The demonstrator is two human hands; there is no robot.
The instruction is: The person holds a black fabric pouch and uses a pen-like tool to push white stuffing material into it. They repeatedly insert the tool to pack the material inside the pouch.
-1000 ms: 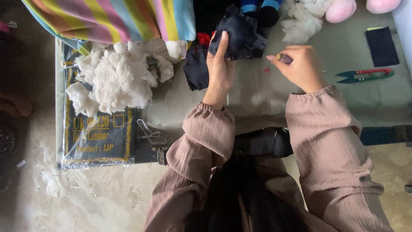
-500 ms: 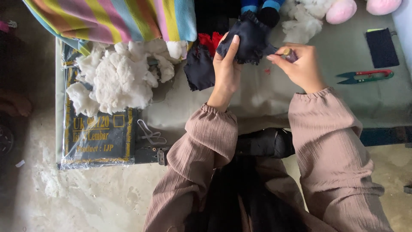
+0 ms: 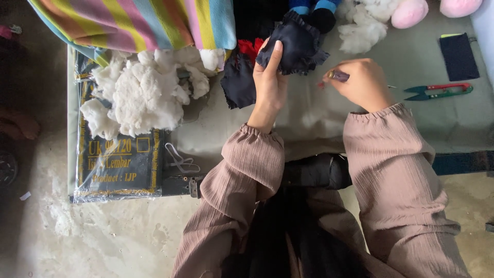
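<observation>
Two hands at work over a grey table (image 3: 319, 118). Largest thing nearby: striped cloth (image 3: 139, 23) far to the left of the grip, above a heap of white stuffing (image 3: 144, 95) lying on a dark plastic-wrapped pack (image 3: 118, 164). Loose black fabric piece (image 3: 237, 82) sits just left of the left hand (image 3: 270, 85), a red scrap beside it. Left hand is clamped on a small black stuffed piece (image 3: 296, 44), fingers up its near side, piece raised above the table at the top centre. It looks plump, so filling appears done; frayed edge on its right side looks unclosed, so sewing seems partway, judging by this. Right hand (image 3: 363, 82) sits just right of the piece, fingertips pinched on something small, likely a needle (image 3: 391, 86); thread not visible. More stuffing (image 3: 363, 25) and pink plush bits (image 3: 409, 13) beyond the right hand. Thread snips (image 3: 437, 91) lie right of that hand, untouched. Dark blue pouch (image 3: 458, 56) further right.
</observation>
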